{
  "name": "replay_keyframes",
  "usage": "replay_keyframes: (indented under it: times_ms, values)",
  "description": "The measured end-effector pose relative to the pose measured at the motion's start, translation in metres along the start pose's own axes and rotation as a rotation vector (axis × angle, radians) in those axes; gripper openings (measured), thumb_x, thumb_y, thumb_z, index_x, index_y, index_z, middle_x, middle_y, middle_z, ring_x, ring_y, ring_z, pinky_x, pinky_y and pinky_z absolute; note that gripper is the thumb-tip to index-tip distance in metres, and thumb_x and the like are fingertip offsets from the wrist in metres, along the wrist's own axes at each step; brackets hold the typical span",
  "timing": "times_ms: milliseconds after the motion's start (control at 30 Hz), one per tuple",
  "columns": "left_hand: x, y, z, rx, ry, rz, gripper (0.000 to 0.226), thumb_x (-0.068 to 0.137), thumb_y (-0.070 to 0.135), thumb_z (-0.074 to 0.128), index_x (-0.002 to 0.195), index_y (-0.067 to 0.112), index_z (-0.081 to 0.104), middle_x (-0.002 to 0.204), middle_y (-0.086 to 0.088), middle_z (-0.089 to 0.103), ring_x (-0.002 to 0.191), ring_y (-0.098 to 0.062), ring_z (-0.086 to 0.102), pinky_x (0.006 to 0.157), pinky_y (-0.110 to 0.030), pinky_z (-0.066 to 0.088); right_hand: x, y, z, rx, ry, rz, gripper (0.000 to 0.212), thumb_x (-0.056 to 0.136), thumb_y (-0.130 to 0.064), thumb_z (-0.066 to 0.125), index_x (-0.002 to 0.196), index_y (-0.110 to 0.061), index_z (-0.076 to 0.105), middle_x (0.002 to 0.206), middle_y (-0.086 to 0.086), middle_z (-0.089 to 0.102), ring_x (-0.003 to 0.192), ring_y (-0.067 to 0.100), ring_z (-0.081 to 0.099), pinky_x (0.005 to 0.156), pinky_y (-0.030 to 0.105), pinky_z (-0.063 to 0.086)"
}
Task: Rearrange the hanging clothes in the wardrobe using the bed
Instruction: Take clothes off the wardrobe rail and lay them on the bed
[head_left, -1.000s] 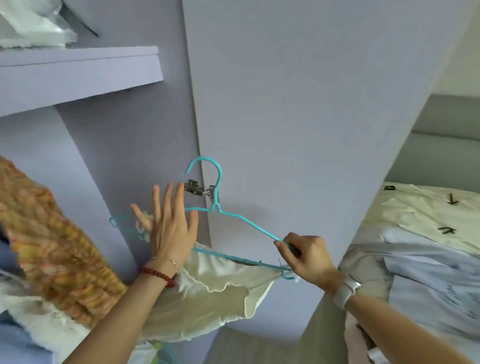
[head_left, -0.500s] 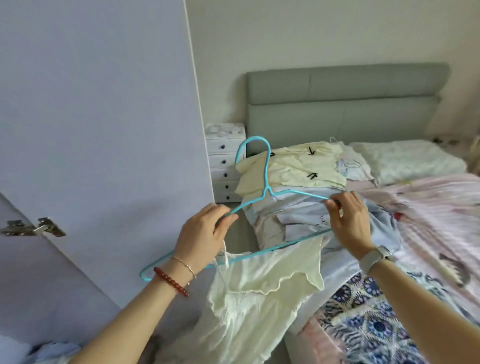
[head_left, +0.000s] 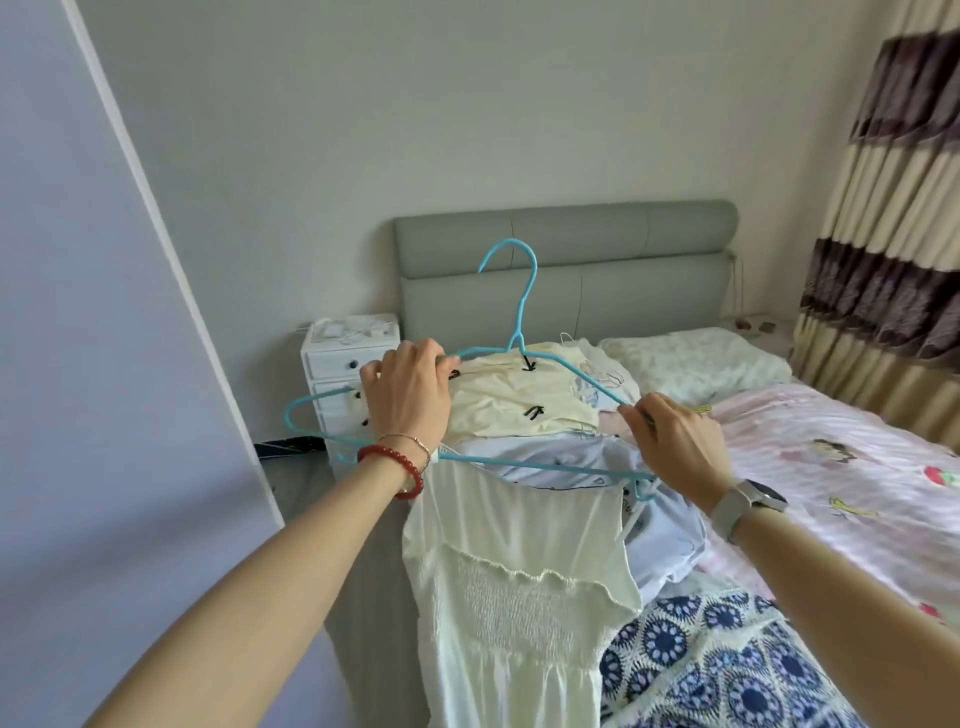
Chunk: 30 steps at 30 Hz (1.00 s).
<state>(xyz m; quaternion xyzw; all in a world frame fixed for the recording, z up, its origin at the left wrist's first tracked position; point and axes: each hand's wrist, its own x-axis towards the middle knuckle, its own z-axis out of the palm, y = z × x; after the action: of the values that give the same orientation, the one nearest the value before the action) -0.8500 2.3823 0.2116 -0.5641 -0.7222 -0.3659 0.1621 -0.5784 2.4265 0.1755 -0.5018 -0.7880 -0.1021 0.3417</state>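
A blue wire hanger (head_left: 521, 317) is held upright over the near edge of the bed (head_left: 841, 457). A pale cream strappy dress (head_left: 519, 587) hangs from its lower bar. My left hand (head_left: 408, 395) grips the hanger's left shoulder. My right hand (head_left: 675, 441) pinches its right shoulder near the end. On the bed behind the hanger lies a pile of clothes: a cream top with black bows (head_left: 514, 405) over a light blue garment (head_left: 561, 457).
The lilac wardrobe door (head_left: 104, 332) stands at the left. A white bedside drawer unit (head_left: 343, 353) is beside the grey headboard (head_left: 566, 260). A blue patterned cloth (head_left: 717, 670) lies on the bed's near corner. Striped curtains (head_left: 893, 218) hang at the right.
The view has swung from the wardrobe to the bed. The hanger with the dress has come out of the wardrobe and now hangs level over the bed. My left hand has closed on it.
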Motion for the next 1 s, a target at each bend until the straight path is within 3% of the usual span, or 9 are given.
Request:
replay_keyframes:
  times_ms: [233,367,467,533,667,833,1000]
  values:
    - [0.073,-0.018,0.039,-0.036,0.023,-0.112,0.029,0.095,0.031,0.046,0.101,0.007,0.061,0.106,-0.017,0.058,0.099,-0.036,0.053,0.086,-0.042,0.034,0.053,-0.02,0.012,0.029,-0.091,-0.108,0.033,0.092,-0.029,0.033,0.083,-0.006,0.055,0.061,0.001,0.05,0.041,0.019,0.036,0.039,0.023,0.02]
    - [0.118,-0.047,0.066,-0.024,0.155,-0.174,0.025,0.094,0.025,0.05,0.098,0.004,0.062,0.101,-0.023,0.06,0.096,-0.039,0.054,0.09,-0.046,0.032,0.098,-0.046,0.044,0.075,-0.064,-0.088,0.029,0.097,-0.026,0.035,0.097,-0.007,0.058,0.078,0.009,0.064,0.062,0.033,0.057,0.048,0.032,0.036]
    - [0.161,-0.064,0.077,-0.064,0.239,-0.26,0.026,0.095,0.021,0.046,0.112,0.005,0.059,0.12,-0.021,0.054,0.116,-0.037,0.046,0.101,-0.051,0.023,0.147,-0.074,0.068,0.15,-0.01,-0.049,0.024,0.098,-0.022,0.039,0.099,-0.007,0.057,0.087,0.011,0.065,0.075,0.037,0.058,0.057,0.036,0.036]
    - [0.191,-0.07,0.077,-0.117,0.262,-0.303,0.033,0.096,0.02,0.042,0.127,0.009,0.05,0.139,-0.018,0.04,0.131,-0.035,0.031,0.106,-0.054,0.015,0.18,-0.092,0.085,0.225,0.016,-0.014,0.024,0.098,-0.022,0.038,0.099,-0.006,0.057,0.088,0.013,0.065,0.076,0.04,0.057,0.057,0.035,0.032]
    - [0.241,-0.076,0.083,-0.182,0.199,-0.394,0.045,0.097,0.025,0.034,0.141,0.017,0.03,0.153,-0.012,0.015,0.14,-0.029,0.011,0.11,-0.056,0.007,0.236,-0.118,0.119,0.386,0.064,0.078,0.024,0.098,-0.021,0.039,0.099,-0.006,0.058,0.091,0.014,0.064,0.081,0.038,0.055,0.061,0.033,0.031]
    - [0.27,-0.082,0.122,-0.128,0.084,-0.323,0.048,0.098,0.027,0.033,0.144,0.019,0.024,0.154,-0.01,0.012,0.141,-0.027,0.006,0.111,-0.055,0.006,0.301,-0.125,0.152,0.558,0.133,0.197,0.024,0.097,-0.019,0.038,0.098,-0.005,0.058,0.087,0.018,0.064,0.082,0.039,0.053,0.066,0.038,0.039]
    - [0.3,-0.081,0.183,-0.145,-0.065,-0.28,0.05,0.097,0.03,0.029,0.146,0.025,0.016,0.155,-0.004,0.005,0.142,-0.022,-0.001,0.113,-0.049,0.0,0.36,-0.078,0.198,0.689,0.228,0.448,0.027,0.096,-0.017,0.037,0.097,0.0,0.058,0.092,0.02,0.063,0.087,0.037,0.053,0.063,0.031,0.03]
